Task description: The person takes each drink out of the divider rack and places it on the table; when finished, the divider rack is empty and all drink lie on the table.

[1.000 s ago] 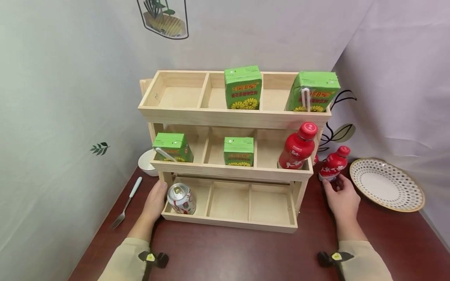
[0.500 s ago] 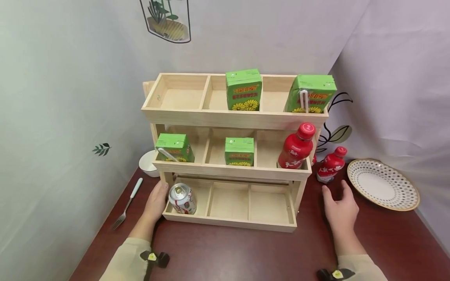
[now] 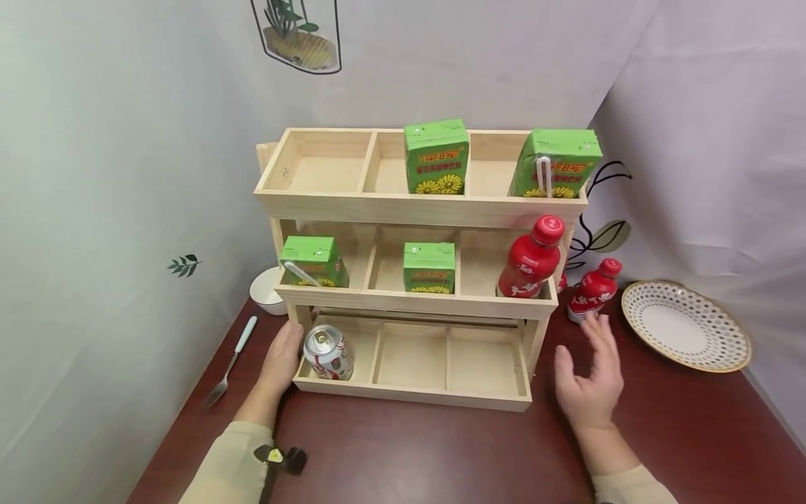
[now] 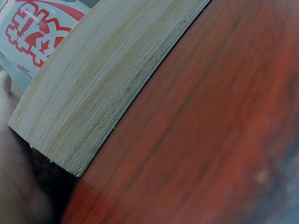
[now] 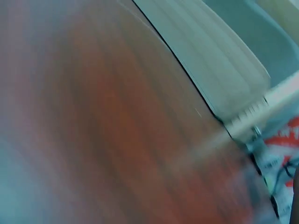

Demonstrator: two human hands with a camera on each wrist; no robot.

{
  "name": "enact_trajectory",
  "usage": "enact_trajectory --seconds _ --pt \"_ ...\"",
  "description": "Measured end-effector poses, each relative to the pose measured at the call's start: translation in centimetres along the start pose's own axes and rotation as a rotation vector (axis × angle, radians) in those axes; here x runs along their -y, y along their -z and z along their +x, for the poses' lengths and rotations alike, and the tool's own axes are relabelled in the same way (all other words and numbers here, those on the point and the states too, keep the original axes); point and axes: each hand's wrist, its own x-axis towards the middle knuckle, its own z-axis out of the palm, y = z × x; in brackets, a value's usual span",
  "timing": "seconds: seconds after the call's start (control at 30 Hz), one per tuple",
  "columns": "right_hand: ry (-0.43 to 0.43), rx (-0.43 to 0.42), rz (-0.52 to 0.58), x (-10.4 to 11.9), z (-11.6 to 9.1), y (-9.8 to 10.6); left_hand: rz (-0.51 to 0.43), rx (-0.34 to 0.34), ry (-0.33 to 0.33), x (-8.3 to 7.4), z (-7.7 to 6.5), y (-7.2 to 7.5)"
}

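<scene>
Now, your left hand (image 3: 280, 358) touches the left end of the shelf (image 3: 409, 208), finger curl hidden; your right hand (image 3: 592, 381) spreads wide, empty, beside its right end. Uneven pushing could topple the middle-tier bottle (image 3: 527, 267).

Four green cartons (image 3: 437, 158), two red bottles (image 3: 530, 262), one mostly hidden red item (image 3: 562, 283). One each: can (image 3: 329, 354), rack (image 3: 422, 208), bowl (image 3: 265, 288), fork (image 3: 242, 342), plate (image 3: 676, 329).

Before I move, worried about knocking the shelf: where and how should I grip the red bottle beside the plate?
Grip the bottle round its body, below the cap, probably from the front: it stands cap upward, shelf to its left, plate right, the right hand in front.
</scene>
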Motion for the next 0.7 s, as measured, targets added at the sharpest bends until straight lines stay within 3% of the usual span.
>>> enact_trajectory --seconds 0.33,0.57,0.7 --pt "0.333 0.165 0.161 6.1 -1.3 -3.9 -0.004 0.003 0.019 0.0 -0.1 0.2" --pt "0.300 0.385 0.203 7.7 -2.8 -5.8 -0.020 0.011 0.016 0.2 0.0 0.1" --pt "0.285 0.452 0.216 7.9 -3.8 -7.0 -0.021 0.009 0.015 0.4 0.1 0.1"
